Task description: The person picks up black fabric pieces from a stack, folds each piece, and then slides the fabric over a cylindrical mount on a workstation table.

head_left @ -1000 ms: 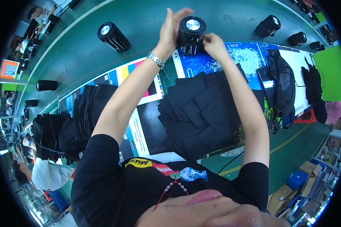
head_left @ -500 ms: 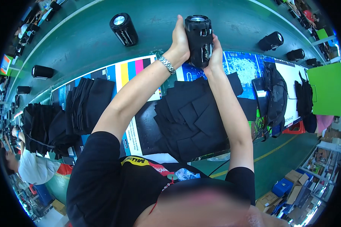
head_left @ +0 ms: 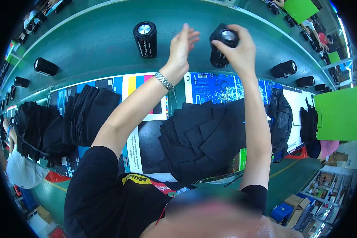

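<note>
A black cylindrical speaker [head_left: 219, 59] with a silver disc at its end is in my right hand [head_left: 244, 50], whose thumb and fingers wrap round the upper end. Its lower part shows below my thumb. To its left, my left hand [head_left: 179, 51] is raised with its fingers apart and touches nothing. Another black speaker [head_left: 146, 44] with a silver top stands farther left on the green bench surface [head_left: 107, 47]. Nearer to me, between my forearms, lies an overlapping spread of black fabric pieces [head_left: 198, 135].
Folded black fabric [head_left: 87, 113] is stacked at the left, and a black bag [head_left: 281, 123] lies to the right. More speakers lie along the bench, one [head_left: 45, 66] at left and one [head_left: 284, 69] at right. A green panel [head_left: 338, 113] stands at far right.
My left hand has let go of the speaker and moved away to its left. My right hand has shifted to the speaker's upper end and carried it slightly right. The view has shifted too.
</note>
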`<state>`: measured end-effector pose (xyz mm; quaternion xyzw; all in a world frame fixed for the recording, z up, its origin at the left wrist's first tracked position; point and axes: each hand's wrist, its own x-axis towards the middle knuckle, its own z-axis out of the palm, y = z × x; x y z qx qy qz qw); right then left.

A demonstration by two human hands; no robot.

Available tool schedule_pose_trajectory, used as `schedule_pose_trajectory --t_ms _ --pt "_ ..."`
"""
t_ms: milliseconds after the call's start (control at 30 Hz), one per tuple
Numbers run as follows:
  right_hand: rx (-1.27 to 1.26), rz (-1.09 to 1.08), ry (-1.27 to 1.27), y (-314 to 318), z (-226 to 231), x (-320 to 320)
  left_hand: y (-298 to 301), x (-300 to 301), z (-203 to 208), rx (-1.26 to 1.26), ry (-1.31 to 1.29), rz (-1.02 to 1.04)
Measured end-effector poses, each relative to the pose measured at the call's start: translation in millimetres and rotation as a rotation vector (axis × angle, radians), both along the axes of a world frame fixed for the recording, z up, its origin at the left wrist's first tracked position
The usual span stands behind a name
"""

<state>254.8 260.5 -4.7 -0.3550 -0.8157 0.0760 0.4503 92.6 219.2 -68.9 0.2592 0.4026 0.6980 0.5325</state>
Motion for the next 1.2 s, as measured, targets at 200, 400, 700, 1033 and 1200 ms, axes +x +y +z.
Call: schedule_pose_trajectory --t_ms 200,400,700,1033,1200 --pt "-0.086 0.026 0.142 9 -41 9 40 1 17 0.220 0.437 -0.116" --pt "-0.225 0.262 0.484 11 -47 6 91 -1 10 -0.046 0.653 -0.525" --pt "-0.356 0.053 0.535 33 -72 31 108 7 46 0.508 1.408 -0.255" --pt "-0.517 0.081 0.424 44 -68 42 62 47 72 0.653 1.226 -0.107" --pt "-0.576 0.120 0.559 45 -57 43 57 50 76 0.692 1.212 -0.170"
